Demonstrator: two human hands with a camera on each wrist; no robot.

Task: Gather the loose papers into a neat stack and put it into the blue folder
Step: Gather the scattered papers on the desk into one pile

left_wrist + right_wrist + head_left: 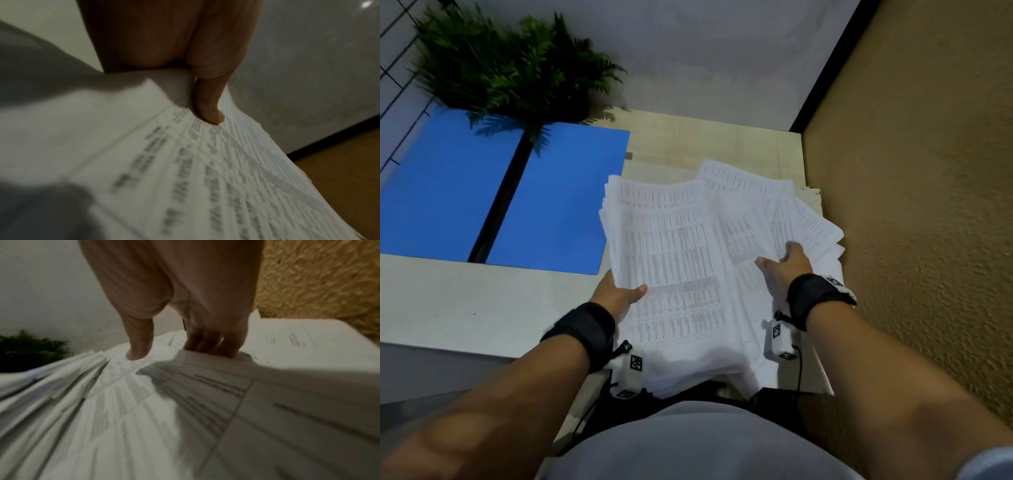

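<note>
A thick pile of printed white papers (671, 257) lies at the table's right end, and its sheets fan out to the right (808, 219). My left hand (625, 293) grips the pile's near left edge. Its thumb (209, 112) presses on the top sheet, and its fingers are hidden underneath. My right hand (784, 260) holds the fanned sheets, thumb (139, 347) on top. The tips of its fingers (211, 344) are tucked behind a raised sheet. The blue folder (558, 198) lies open and flat to the left of the papers, touching none of them.
A potted fern (517, 68) stands at the back left, its fronds hanging over the folder. A rough ochre wall (928, 171) runs close along the table's right edge (822, 205). A white wall stands behind. The pale tabletop (465, 301) shows in front of the folder.
</note>
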